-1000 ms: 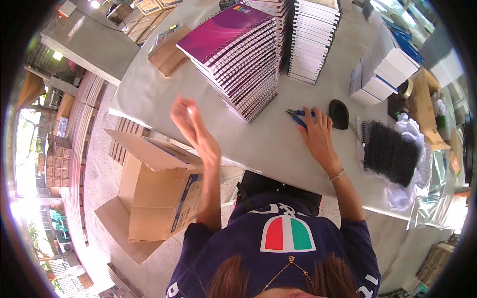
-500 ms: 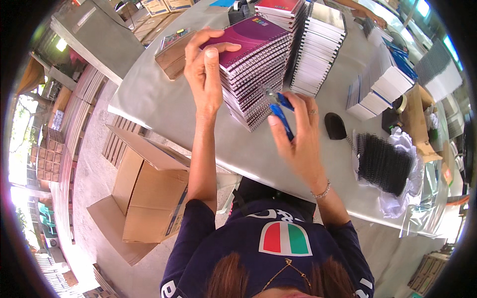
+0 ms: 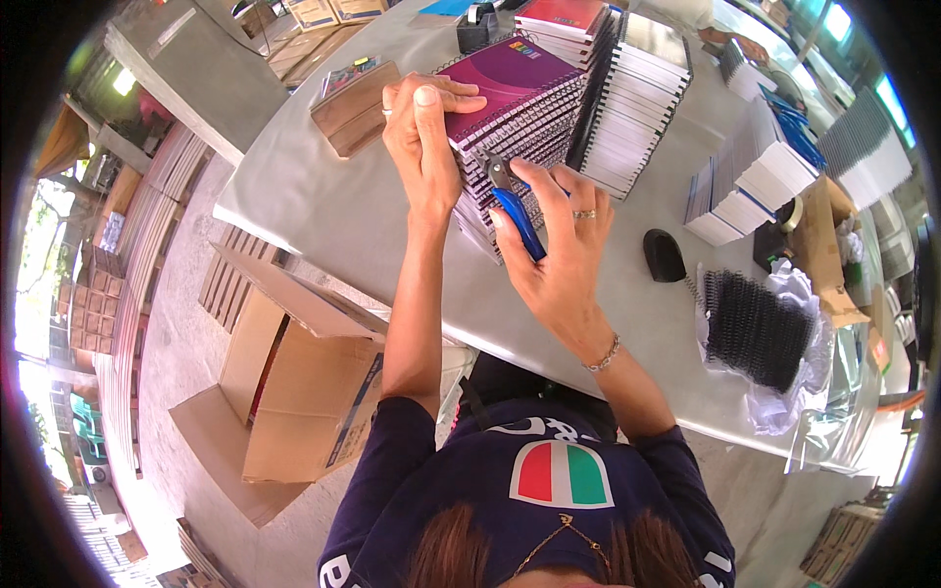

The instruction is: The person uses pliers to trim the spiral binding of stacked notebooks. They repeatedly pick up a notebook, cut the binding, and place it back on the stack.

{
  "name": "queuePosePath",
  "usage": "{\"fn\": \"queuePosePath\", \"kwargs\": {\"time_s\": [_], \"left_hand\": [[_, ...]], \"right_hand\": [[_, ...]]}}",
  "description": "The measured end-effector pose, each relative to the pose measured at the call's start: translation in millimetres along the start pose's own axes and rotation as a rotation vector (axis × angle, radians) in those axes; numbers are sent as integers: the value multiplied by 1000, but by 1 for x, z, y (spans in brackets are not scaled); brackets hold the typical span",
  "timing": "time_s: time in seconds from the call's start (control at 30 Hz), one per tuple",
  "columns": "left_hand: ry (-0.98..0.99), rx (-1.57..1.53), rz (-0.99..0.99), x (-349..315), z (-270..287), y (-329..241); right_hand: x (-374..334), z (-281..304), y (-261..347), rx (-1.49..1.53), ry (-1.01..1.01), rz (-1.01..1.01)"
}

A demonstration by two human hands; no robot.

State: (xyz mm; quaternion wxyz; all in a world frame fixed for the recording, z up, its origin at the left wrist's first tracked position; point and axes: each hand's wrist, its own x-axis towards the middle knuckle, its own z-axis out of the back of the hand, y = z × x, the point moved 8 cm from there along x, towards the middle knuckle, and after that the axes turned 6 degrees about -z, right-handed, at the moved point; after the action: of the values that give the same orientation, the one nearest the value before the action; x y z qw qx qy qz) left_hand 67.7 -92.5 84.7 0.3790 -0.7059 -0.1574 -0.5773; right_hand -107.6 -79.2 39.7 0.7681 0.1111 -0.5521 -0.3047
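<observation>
A tall stack of spiral-bound notebooks stands on the table, topped by a purple notebook (image 3: 520, 73). My left hand (image 3: 423, 137) grips this top notebook at its near left edge, with fingertips resting on the cover. In my right hand (image 3: 559, 235) is a pair of blue-handled wire cutters (image 3: 518, 220). Their metal jaws are at the near corner of the stack, by the top notebook's spiral binding, close to my left hand. Whether the jaws are closed on the wire I cannot tell.
Beside the stack stand red notebooks (image 3: 561, 14) and white-edged notebooks (image 3: 637, 108). Black spiral coils (image 3: 760, 328) lie on crumpled paper at right, near a dark mouse-shaped object (image 3: 665, 256). A wooden block (image 3: 353, 113) sits left; an open carton (image 3: 304, 402) stands below the table edge.
My right hand has moved left and up, bringing the cutters to the near corner of the stack. My left hand has shifted slightly right along with the view, still at the top notebook.
</observation>
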Motion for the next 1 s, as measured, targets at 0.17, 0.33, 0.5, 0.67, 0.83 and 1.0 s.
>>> {"fn": "queuePosePath", "kwargs": {"time_s": [0.17,0.33,0.5,0.67,0.83,1.0], "left_hand": [[-37,-2,13,-2,-2,1],[-50,-32,27,-2,-2,4],[-55,-23,62,-1,-3,3],[-50,-22,52,-2,-3,1],[-66,-44,78,-4,-2,2],[-62,-47,66,-3,-1,3]], "right_hand": [[0,-5,3,-31,-11,4],[2,-9,2,28,-41,45],[8,-14,-5,426,101,-146],[3,-17,-10,670,385,-439],[3,-3,4,203,160,-96],[-7,-4,2,154,119,-72]]}}
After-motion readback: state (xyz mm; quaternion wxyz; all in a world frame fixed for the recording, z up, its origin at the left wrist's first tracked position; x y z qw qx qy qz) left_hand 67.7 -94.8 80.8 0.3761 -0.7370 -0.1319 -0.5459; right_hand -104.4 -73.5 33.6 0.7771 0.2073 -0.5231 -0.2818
